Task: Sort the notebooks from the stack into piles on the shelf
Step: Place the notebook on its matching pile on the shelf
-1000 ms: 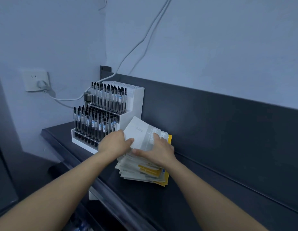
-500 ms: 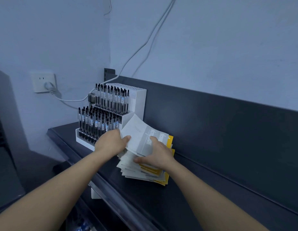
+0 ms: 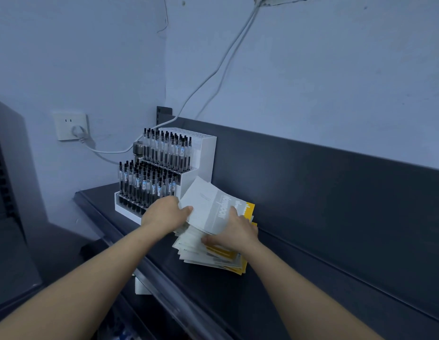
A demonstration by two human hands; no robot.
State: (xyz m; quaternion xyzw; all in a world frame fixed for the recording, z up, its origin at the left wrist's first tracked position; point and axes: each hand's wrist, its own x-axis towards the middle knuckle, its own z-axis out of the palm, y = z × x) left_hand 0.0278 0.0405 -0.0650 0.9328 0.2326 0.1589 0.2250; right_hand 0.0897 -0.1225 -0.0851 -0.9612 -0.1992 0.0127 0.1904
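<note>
Wall socket (image 3: 70, 125): on the left wall, a plug seated in it; its white cable (image 3: 110, 151) runs behind the pens. Not part of my work.

Pen display (image 3: 164, 173): white tiered rack of black-capped pens at the left end of the shelf, just beside the stack; I judge it fixes how far left a pile can go.

My left hand (image 3: 164, 215): fingers and thumb closed on the left edge of the top grey notebook, so that I can peel it up and read its cover.

Grey notebook (image 3: 208, 207): uppermost, tilted up at its far-left corner, its right part lying across the stack; printed cover lettering faces me.

Stack (image 3: 208, 251): fanned, untidy heap of white, grey and yellow notebooks on the shelf, just right of the rack; yellow covers show at the right edge and lower down.

My right hand (image 3: 234, 233): palm down, pressing the stack and overlapping the grey notebook's right part; whether my fingers pinch anything I cannot tell. I judge it pins the rest while the top one comes off.

Shelf (image 3: 299, 278): dark surface with a dark back panel; the stretch to the right lies bare, the likely place for sorted piles. No pile is started yet.
</note>
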